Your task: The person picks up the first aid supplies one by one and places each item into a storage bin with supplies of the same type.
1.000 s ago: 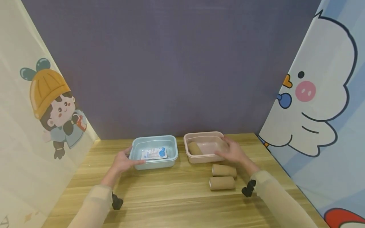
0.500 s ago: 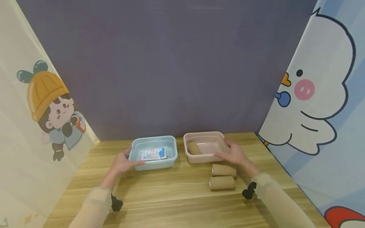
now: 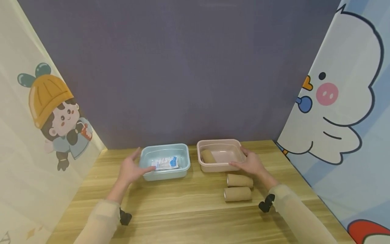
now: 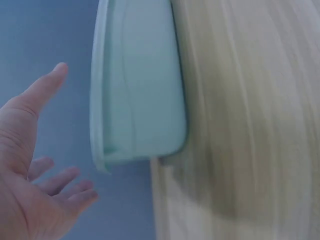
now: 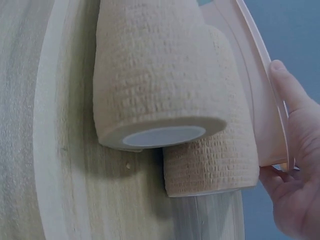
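Observation:
A light blue plastic basket [image 3: 166, 174] stands at the back left, holding a white and blue packet [image 3: 166, 163]. My left hand [image 3: 129, 169] is spread beside its left end; the left wrist view shows a gap between hand and basket. Right of it is a pink plastic basket [image 3: 217, 167] with a tan bandage roll [image 3: 208, 156] inside. My right hand [image 3: 251, 164] grips its right end, thumb at the front rim and fingers round the side. Two more tan bandage rolls, the farther roll [image 3: 239, 180] and the nearer roll [image 3: 237, 194], lie before the pink basket.
Both baskets stand on a wood-grain table [image 3: 182, 217], near a dark grey back panel [image 3: 189, 74]. Cartoon-printed side panels flank the table, the left panel [image 3: 18, 135] pale and the right panel [image 3: 371, 176] blue and white.
My left hand has let go of the blue basket and moved slightly off its left end. The right hand stays at the pink basket. The bandage rolls and packet keep their places.

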Demonstrator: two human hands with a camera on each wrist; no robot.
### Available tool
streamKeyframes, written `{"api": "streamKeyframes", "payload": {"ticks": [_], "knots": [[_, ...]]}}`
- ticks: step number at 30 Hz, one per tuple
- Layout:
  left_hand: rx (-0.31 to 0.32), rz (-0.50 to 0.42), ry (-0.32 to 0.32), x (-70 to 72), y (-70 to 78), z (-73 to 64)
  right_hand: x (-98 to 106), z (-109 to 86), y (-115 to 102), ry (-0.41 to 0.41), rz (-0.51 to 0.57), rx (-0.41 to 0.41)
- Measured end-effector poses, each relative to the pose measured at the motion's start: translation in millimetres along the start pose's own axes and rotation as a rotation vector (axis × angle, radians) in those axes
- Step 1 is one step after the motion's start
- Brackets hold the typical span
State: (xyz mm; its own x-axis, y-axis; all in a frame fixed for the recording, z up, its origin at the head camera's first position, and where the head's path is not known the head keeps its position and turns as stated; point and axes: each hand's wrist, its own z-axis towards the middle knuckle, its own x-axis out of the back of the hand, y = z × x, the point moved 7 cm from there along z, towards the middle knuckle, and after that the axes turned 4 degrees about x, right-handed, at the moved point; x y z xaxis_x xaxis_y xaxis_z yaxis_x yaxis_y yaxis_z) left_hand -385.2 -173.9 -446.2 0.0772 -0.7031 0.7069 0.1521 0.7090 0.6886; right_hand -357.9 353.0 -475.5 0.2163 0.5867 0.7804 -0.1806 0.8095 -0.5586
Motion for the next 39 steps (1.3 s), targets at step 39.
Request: {"api": "streamKeyframes", "payload": {"ticks": [39], "knots": [[-0.398, -0.181, -0.164, -118.9, 149.9, -61.3, 1.4, -4.2, -3.3, -0.047, 0.043, -0.083]]}}
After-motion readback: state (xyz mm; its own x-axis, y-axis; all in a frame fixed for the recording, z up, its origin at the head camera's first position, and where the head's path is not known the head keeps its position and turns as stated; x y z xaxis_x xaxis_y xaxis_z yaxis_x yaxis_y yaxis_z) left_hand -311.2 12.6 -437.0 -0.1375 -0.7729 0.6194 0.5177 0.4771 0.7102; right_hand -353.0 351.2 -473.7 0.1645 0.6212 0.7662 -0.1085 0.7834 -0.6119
